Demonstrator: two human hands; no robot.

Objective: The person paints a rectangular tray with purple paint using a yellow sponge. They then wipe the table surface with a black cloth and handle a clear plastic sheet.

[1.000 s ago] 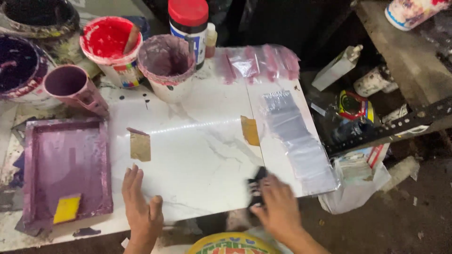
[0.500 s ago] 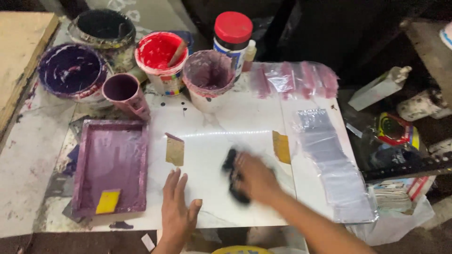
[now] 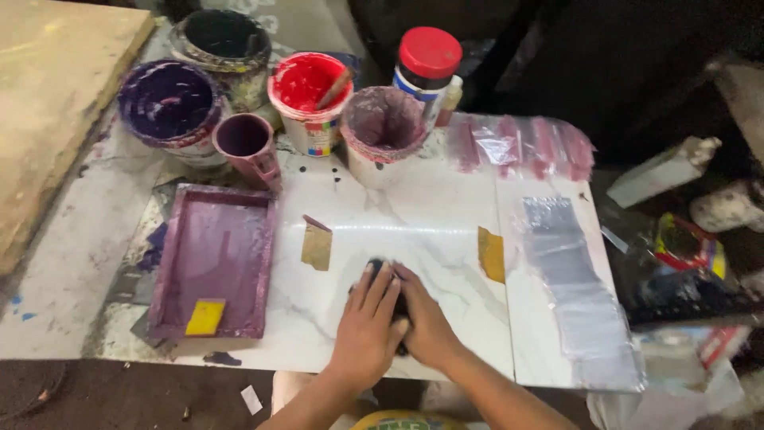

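Slid the left hand (image 3: 368, 334) off the bare sheet and onto the dark pad (image 3: 382, 279), joined the right hand (image 3: 426, 322) there; both pressed down, clutching the pad mid-sheet on the white marbled table (image 3: 446, 215), between two tape tabs (image 3: 317, 245); wiping in full swing, by the look

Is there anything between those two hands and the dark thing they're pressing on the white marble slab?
Nothing visible. The left hand and right hand lie directly on the dark cloth-like pad, which rests on the white marble slab.
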